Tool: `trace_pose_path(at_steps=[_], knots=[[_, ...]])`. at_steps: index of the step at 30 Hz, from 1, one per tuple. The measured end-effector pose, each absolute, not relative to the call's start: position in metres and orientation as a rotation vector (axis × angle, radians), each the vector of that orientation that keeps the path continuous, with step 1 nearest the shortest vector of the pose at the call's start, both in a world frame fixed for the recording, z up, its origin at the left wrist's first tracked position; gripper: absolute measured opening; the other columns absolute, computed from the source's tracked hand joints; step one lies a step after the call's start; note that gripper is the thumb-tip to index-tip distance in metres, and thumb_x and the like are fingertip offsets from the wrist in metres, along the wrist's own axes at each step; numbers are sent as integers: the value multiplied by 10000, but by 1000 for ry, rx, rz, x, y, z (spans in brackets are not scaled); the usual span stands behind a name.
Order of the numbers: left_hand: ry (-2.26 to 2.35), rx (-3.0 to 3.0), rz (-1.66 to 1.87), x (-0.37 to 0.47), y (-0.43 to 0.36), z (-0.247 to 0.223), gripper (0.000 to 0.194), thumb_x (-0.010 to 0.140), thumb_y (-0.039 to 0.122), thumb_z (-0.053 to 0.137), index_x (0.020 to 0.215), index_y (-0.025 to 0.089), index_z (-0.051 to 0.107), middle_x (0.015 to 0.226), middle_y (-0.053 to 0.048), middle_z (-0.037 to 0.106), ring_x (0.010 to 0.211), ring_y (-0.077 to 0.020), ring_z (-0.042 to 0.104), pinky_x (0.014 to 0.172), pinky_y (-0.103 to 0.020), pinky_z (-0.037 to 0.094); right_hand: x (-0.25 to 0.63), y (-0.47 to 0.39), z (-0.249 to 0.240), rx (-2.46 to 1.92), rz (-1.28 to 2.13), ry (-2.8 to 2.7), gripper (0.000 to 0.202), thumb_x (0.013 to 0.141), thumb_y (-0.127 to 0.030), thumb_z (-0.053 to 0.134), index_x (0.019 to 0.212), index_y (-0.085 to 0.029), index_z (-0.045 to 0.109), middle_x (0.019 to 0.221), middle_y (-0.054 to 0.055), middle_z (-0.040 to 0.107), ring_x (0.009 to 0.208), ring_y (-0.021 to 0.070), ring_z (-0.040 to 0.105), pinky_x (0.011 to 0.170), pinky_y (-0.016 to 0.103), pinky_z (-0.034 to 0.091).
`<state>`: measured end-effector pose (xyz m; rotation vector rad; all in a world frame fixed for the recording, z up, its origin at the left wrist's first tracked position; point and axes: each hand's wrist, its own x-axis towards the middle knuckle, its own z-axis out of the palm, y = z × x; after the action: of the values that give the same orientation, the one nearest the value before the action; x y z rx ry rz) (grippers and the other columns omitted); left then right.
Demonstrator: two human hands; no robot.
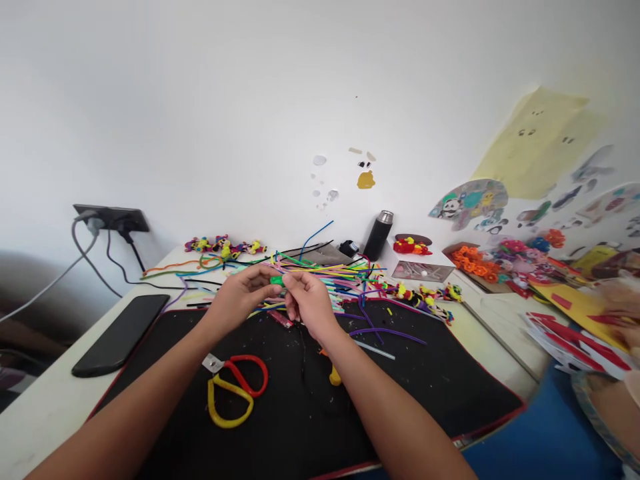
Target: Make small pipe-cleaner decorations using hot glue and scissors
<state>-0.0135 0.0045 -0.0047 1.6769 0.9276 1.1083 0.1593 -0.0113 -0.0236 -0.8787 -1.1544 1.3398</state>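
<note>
Both hands meet above the black mat (270, 420), near its far side. My left hand (245, 292) pinches a small green piece (277, 281) that looks like coiled pipe cleaner. Close against it, my right hand (311, 300) is closed with its thumb and finger at the green piece's right end. A thin dark strand (303, 353) hangs below the right hand. Just behind the hands lies a pile of loose pipe cleaners (345, 270) in many colours. Scissors (235, 387) with one red and one yellow handle rest on the mat. A yellow piece (335, 377) shows partly beside my right forearm.
At the left lies a phone (123, 333). Small colourful pipe-cleaner figures (225, 247) sit at the back left, with more figures (425, 297) at the right. A black flask (379, 235) leans by a white box (420, 260). Another person's arm (613, 413) shows at far right.
</note>
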Motion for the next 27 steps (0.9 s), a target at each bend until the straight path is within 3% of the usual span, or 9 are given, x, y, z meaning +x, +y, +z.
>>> trace_pose_path(at_steps=[4, 7, 14, 27], knots=[[969, 1572, 1220, -9, -1, 3, 478, 745, 518, 858, 1079, 217, 695, 810, -23, 748, 799, -243, 739, 776, -381, 619, 151, -4, -21, -840, 1347, -1133, 495, 816, -646, 739, 972, -196, 605, 541, -86, 600, 310, 70, 468, 304, 167, 279], [1008, 1572, 1234, -6, -3, 4, 446, 715, 536, 877, 979, 224, 699, 775, -15, 747, 737, -233, 733, 743, -374, 625, 149, -2, -25, -819, 1382, -1091, 508, 810, -667, 733, 960, -200, 599, 535, -90, 593, 305, 75, 469, 291, 170, 269], [980, 1528, 1157, 1, -2, -5, 423, 715, 531, 889, 938, 216, 716, 771, -23, 771, 727, -232, 737, 746, -375, 617, 165, -4, -37, -794, 1372, -1111, 457, 824, -579, 757, 1039, -185, 668, 599, -65, 639, 330, 75, 495, 302, 176, 294], [915, 1235, 1225, 15, -2, -24, 413, 657, 435, 964, 865, 177, 717, 691, -3, 746, 607, -168, 689, 641, -308, 581, 159, -1, -49, -738, 1395, -1022, 423, 815, -580, 760, 906, -201, 595, 479, -104, 561, 311, 104, 519, 291, 177, 372]])
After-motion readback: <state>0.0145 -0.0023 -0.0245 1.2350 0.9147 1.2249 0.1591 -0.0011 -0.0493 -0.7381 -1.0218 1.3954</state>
